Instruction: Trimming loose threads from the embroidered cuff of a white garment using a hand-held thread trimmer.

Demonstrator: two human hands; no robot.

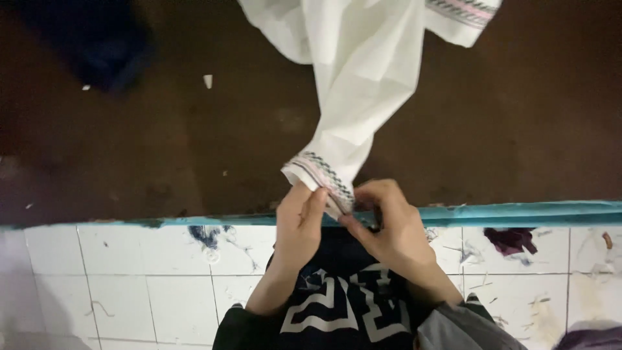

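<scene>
A white garment [363, 71] hangs down from the top of the view, its sleeve cuff trimmed with a pink and black patterned band [321, 172]. My left hand [299, 223] pinches the cuff's lower edge from the left. My right hand [392, 223] pinches the same cuff from the right, fingers curled. Both hands are held close together above a dark garment with a pale geometric print [343, 304], which lies on the white tiled ledge [129, 272] in front of me.
The tiled ledge has a teal-painted edge [518, 212] and several dark stains. Beyond it lies a dark brown floor [162, 129] with small white scraps and a dark blue shape at the top left. A purple cloth [593, 338] shows at the bottom right.
</scene>
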